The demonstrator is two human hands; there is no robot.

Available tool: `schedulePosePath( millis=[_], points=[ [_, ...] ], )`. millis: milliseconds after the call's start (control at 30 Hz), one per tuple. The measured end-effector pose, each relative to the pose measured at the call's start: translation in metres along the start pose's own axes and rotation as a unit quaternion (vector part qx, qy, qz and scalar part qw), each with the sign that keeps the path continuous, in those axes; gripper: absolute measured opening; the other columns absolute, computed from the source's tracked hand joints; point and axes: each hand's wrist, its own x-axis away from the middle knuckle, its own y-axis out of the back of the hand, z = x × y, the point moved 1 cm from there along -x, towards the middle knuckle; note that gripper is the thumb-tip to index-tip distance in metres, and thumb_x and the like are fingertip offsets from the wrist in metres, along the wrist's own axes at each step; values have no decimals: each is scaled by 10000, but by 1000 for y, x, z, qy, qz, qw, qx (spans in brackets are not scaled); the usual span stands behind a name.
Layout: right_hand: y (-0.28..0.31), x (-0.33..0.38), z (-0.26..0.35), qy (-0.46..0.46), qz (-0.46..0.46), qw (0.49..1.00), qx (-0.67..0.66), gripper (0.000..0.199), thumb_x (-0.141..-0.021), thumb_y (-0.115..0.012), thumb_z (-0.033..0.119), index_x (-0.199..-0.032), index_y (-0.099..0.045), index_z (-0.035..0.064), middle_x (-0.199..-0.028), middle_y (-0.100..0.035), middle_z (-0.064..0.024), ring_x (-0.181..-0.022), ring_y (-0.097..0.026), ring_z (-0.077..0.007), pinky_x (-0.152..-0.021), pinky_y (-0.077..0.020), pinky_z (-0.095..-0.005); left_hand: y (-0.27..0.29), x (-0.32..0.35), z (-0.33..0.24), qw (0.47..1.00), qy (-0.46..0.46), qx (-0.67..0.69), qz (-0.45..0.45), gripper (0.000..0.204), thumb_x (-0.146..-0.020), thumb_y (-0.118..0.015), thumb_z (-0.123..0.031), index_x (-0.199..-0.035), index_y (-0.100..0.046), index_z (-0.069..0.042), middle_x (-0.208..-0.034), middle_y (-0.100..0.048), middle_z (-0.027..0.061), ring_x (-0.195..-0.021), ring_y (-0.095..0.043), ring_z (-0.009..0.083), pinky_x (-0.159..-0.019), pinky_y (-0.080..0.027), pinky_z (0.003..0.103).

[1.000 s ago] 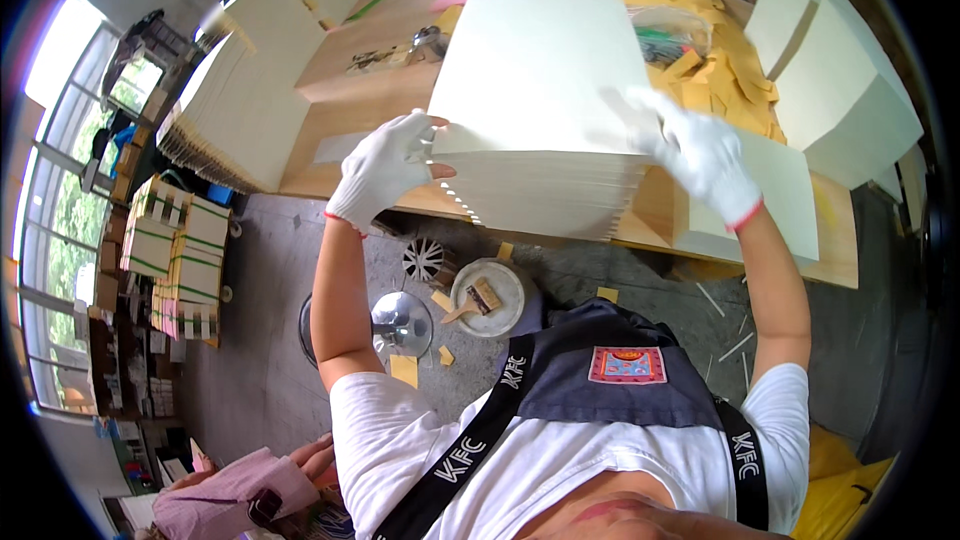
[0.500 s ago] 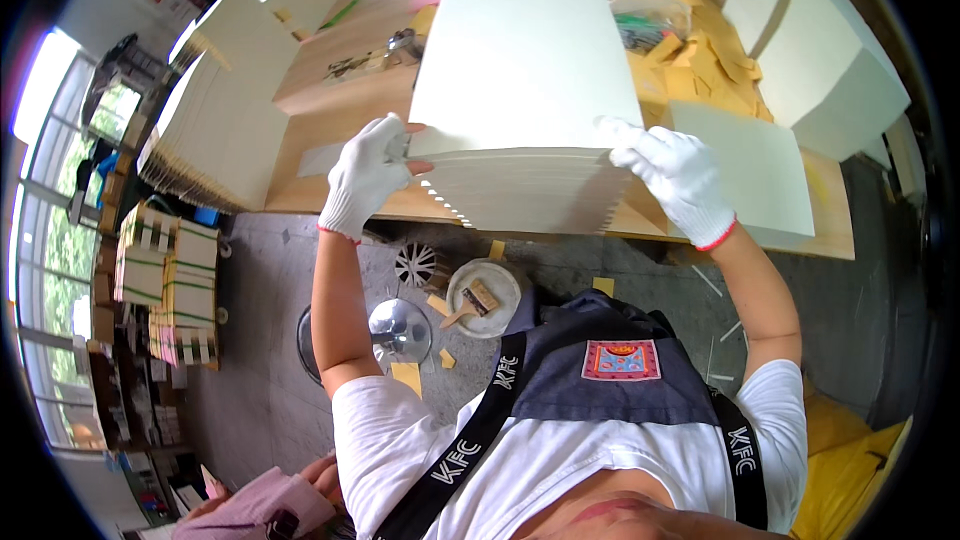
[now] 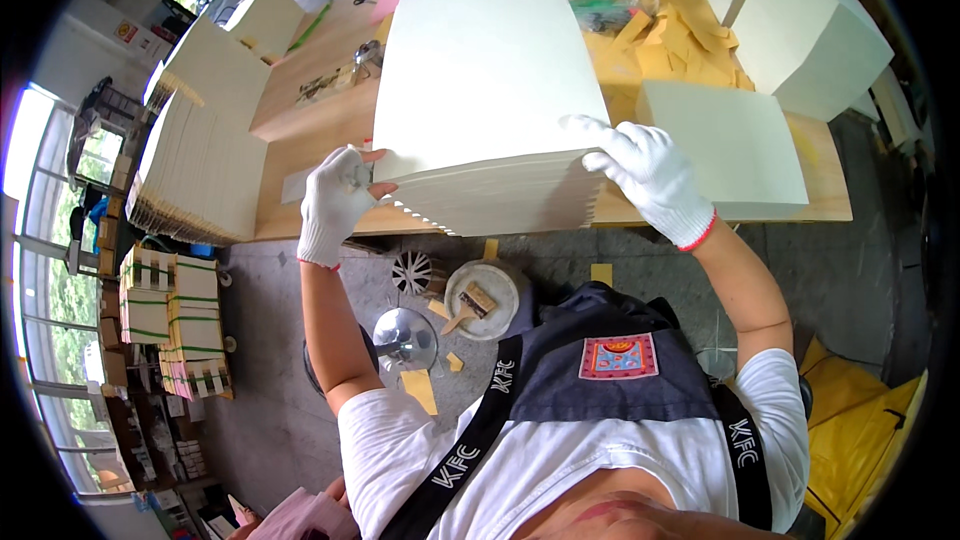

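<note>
A tall stack of large white paper sheets [image 3: 485, 70] lies in front of me on the wooden table, its layered near side fanned at an angle. My left hand [image 3: 338, 202], in a white glove with the tips of two digits bare, grips the stack's near left corner. At the near right corner, my right hand [image 3: 645, 175], also gloved in white, has its fingers bent over the edge of the sheets. The undersides of both hands are hidden. Just right of the stack sits a lower block of white sheets [image 3: 725, 145].
More white stacks [image 3: 205, 155] stand at the table's left, and tall ones [image 3: 820, 40] at the far right. Yellow paper scraps [image 3: 690, 45] surround a clear bag [image 3: 610, 5]. Below are a round tub [image 3: 480, 290] carrying a brush [image 3: 475, 305], a metal stool [image 3: 405, 338] and a person's pink sleeve [image 3: 305, 518].
My view has shifted, so the table and stack appear farther left. Both hands remain at the stack's near corners, and its near edge looks slightly more tilted.
</note>
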Motion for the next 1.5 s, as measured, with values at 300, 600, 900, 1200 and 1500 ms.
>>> schedulePosePath(
  millis=[300, 600, 900, 1200, 1500],
  points=[
    [-7, 6, -7, 27, -50, 998, 32, 541, -836, -757, 92, -1358, -646, 180, -794, -581, -20, -728, -581, -196, -700, -494, -331, 1, 2, -15, 991, -121, -43, -44, 299, -692, -901, -89, -866, -684, 20, -896, -716, 131, -776, -667, 277, -717, -532, 373],
    [-23, 12, -13, 22, -109, 991, 78, 443, -892, -720, 279, -1326, -659, 208, -744, -567, 21, -661, -596, -152, -625, -499, -316, -2, 9, -20, 994, -68, -81, -32, 363, -704, -881, -19, -1038, -739, -18, -1002, -706, 120, -824, -672, 274, -744, -539, 350],
    [-14, 64, -21, 56, -126, 990, -36, 714, -914, -663, 465, -1542, -438, 211, -922, -587, -40, -773, -618, -227, -758, -508, -367, -8, -2, -124, 935, -62, -336, -99, 437, -791, -842, -198, -1191, -715, -75, -1253, -672, 109, -1086, -634, 348, -909, -537, 414],
    [9, 264, -110, -160, -19, 986, -32, 422, -936, -654, 423, -1282, -635, 182, -853, -631, -71, -752, -663, -278, -690, -541, -406, -225, -50, -351, 946, -304, 24, 114, 557, -737, -853, -113, -1267, -681, -86, -1271, -669, 116, -1159, -625, 338, -941, -541, 415],
    [63, 362, -134, -355, -25, 933, -44, 398, -975, -622, 411, -1298, -636, 179, -917, -658, -80, -885, -678, -293, -776, -545, -435, -479, -70, -466, 926, -301, -97, 208, 527, -816, -813, -320, -1247, -602, -103, -1244, -609, 102, -1219, -555, 311, -987, -496, 434]
  ],
)
